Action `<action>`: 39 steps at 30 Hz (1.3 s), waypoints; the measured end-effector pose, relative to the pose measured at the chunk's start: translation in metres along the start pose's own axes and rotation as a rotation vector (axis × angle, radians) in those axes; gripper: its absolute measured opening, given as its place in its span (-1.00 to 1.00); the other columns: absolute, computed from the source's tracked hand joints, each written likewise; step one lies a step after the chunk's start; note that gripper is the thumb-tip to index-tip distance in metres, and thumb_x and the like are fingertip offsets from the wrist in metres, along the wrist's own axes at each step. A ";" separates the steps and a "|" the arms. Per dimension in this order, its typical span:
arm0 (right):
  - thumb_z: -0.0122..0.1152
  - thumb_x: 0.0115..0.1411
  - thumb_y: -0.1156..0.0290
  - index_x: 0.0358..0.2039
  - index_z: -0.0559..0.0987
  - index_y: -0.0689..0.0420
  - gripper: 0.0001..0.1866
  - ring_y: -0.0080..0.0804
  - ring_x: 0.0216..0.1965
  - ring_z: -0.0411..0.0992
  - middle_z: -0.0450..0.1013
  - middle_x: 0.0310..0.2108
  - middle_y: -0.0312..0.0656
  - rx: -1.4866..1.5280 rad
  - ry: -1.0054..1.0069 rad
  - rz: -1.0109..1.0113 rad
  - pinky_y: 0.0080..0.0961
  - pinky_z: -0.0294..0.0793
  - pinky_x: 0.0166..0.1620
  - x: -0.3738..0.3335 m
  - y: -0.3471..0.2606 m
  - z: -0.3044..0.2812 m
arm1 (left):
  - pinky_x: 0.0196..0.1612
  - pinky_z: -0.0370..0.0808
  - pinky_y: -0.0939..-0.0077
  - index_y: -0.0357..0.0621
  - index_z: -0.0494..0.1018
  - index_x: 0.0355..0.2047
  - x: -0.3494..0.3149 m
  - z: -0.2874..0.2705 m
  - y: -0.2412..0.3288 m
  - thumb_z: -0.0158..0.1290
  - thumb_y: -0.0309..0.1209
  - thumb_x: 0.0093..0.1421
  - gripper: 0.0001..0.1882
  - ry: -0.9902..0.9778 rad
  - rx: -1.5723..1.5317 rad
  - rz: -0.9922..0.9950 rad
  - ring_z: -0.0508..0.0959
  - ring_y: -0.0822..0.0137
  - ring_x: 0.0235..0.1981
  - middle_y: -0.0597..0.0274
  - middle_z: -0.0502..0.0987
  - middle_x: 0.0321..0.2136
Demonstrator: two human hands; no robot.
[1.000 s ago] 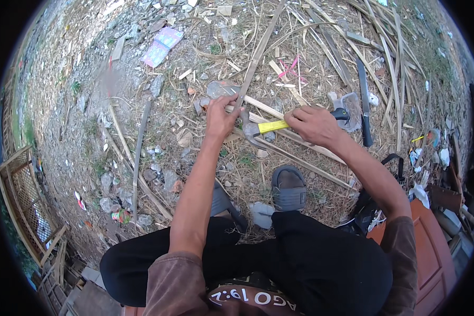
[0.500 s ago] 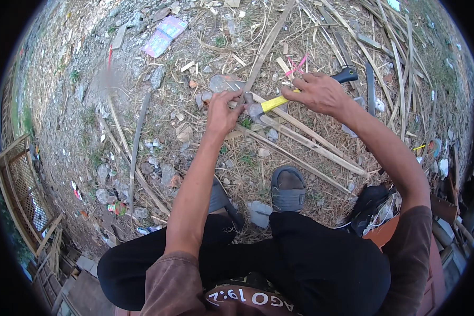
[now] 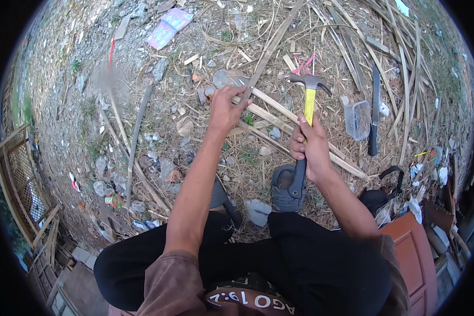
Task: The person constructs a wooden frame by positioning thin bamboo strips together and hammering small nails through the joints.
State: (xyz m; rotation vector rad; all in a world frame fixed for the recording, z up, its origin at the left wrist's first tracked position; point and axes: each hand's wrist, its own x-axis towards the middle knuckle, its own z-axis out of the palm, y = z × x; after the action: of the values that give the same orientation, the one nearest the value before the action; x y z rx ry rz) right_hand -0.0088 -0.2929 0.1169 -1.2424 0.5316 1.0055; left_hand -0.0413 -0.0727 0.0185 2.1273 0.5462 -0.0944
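Head view: the long wooden strip [image 3: 272,52] meets paler strips [image 3: 275,106] on the ground, the left hand [image 3: 226,110] pinching at the meeting place. To the right, the right hand [image 3: 313,145] grips the hammer [image 3: 310,102], head clear of them. The step seems to be hammering there; a blow would call for steady strips and fingertips kept aside. Farther right lies a plastic tub [image 3: 358,125].

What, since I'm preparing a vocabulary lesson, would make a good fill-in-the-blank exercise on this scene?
1. The right hand grips a hammer whose handle is ____ just below the head.
2. In the picture, the hammer is to the ____ of the left hand, which touches a long wooden strip.
3. Beside the clear plastic container lies a long-bladed knife with a ____ handle.

Missing words: yellow; right; black.
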 end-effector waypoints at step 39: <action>-0.14 0.46 0.21 -0.18 0.26 -0.12 -0.92 -0.72 -0.67 0.05 0.12 -0.55 -0.43 0.676 -0.273 0.065 -0.72 0.05 -0.64 -0.017 0.043 0.085 | -0.02 0.38 0.33 -0.25 0.60 -0.11 0.000 0.001 -0.012 0.33 -0.39 -0.03 -0.57 0.039 -0.013 0.074 0.53 0.19 -0.22 0.10 0.59 -0.34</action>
State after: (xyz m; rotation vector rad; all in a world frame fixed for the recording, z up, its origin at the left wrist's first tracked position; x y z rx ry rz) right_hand -0.0689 -0.2182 0.1319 -0.4834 0.6297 0.9215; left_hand -0.0459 -0.0681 0.0086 2.1377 0.4886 -0.0081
